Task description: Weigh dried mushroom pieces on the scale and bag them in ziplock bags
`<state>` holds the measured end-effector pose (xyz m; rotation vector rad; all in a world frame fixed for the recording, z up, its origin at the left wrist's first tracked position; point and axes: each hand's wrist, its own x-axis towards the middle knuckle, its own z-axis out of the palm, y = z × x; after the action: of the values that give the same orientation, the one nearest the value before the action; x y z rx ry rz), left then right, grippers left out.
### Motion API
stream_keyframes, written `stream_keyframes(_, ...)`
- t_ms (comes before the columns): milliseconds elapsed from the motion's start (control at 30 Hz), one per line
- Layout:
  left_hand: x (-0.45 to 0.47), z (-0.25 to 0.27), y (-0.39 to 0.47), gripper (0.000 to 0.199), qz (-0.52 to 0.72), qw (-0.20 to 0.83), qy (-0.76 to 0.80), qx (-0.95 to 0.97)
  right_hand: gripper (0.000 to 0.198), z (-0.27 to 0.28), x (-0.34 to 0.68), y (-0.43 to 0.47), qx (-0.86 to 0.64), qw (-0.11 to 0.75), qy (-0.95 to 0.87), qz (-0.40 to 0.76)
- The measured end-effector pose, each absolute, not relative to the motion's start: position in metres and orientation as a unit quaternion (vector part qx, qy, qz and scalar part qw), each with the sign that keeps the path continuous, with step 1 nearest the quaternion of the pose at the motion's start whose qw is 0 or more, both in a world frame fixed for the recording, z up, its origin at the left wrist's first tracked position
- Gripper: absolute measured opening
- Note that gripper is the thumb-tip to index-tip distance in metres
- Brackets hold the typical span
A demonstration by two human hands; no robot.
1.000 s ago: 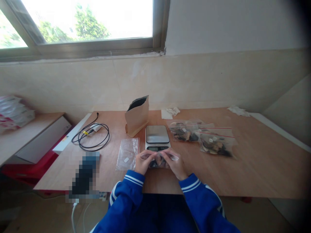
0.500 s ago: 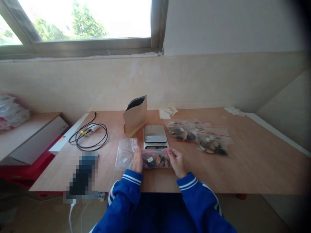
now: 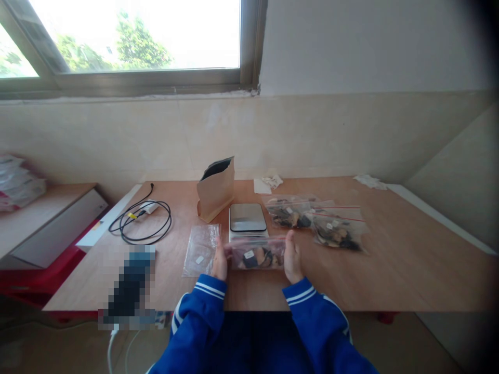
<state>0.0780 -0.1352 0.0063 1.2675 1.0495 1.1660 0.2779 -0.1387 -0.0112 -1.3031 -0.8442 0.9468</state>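
A clear zip bag (image 3: 259,258) with a red seal line holds dark and tan dried pieces and a small white label. My left hand (image 3: 220,261) grips its left end, thumb up. At the other end my right hand (image 3: 292,259) has hold of the bag's right edge. Just behind the bag stands a kitchen scale (image 3: 247,217) with a bare metal plate; the bag hides most of its display. Beside my left hand lies a flat clear zip bag (image 3: 198,254) with a white label and no pieces in it.
An upright brown paper pouch (image 3: 216,191), open at the top, stands behind the scale. To the right lie filled zip bags (image 3: 294,215) (image 3: 337,231). A coiled black cable (image 3: 169,218) and a blurred-out dark device (image 3: 130,285) are at left. Crumpled tissue (image 3: 273,182) lies at the back.
My right hand has shifted from pinching the seal's right corner to holding the bag's right edge, thumb up. The bag is spread wider and now covers the scale's display more. The view tilts slightly.
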Motion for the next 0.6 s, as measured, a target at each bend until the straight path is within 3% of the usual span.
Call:
stream_keyframes(233, 0.075, 0.006, -0.134, 0.077, 0.476, 0.533, 0.431, 0.551, 0.075, 0.01, 0.377, -0.099, -0.657, 0.584, -0.355, 0.319)
stream_keyframes(467, 0.073, 0.008, -0.137, 0.064, 0.516, 0.426, 0.45, 0.591, 0.069, -0.006, 0.398, -0.092, -0.708, 0.438, -0.541, -0.116)
stream_keyframes(600, 0.073, 0.009, -0.14, 0.048, 0.589, 0.29, 0.473, 0.588, 0.052, -0.031, 0.359, -0.11, -0.683, 0.357, -0.619, -0.149)
